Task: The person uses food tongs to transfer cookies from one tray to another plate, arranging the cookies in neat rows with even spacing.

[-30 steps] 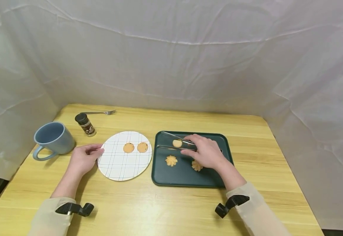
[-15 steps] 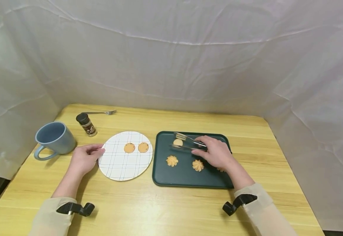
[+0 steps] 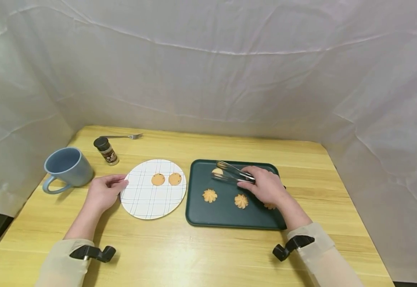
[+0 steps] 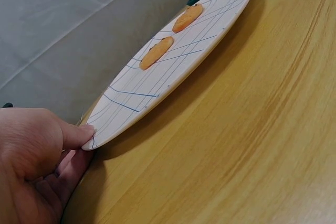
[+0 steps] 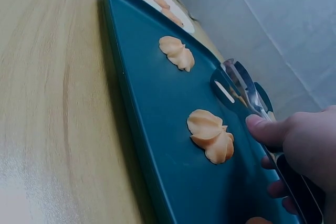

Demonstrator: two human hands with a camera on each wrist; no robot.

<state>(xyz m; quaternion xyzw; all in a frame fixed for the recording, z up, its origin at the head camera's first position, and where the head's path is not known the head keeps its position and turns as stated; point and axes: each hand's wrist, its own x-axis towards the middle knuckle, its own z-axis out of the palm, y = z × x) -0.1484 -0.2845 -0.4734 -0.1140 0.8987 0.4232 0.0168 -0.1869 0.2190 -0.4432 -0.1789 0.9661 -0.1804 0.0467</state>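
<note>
My left hand (image 3: 102, 193) pinches the near-left rim of a round white plate (image 3: 140, 201) with a checked line pattern, thumb on top in the left wrist view. Two flat round cookies (image 3: 158, 179) lie on the plate. Over a dark green tray (image 3: 215, 215), my right hand (image 3: 264, 186) grips metal tongs (image 3: 234, 170). The tongs' two ends stand on either side of a pale round cookie (image 3: 217, 171), partly covering it. Flower-shaped cookies (image 3: 209, 195) lie nearer on the tray; one (image 3: 269, 206) is partly hidden by the right wrist.
A blue mug (image 3: 68, 169) stands left of the left hand. Behind it are a black-capped seasoning jar (image 3: 107, 152) and a fork (image 3: 129, 136). Plate and tray lie close side by side on the wooden table (image 3: 179, 255). Pale cloth (image 3: 208, 79) hangs around the back and sides.
The right hand has drawn the tongs back to the right, so their ends moved from past the pale cookie to beside it, slightly closer together. The left hand stays on the plate.
</note>
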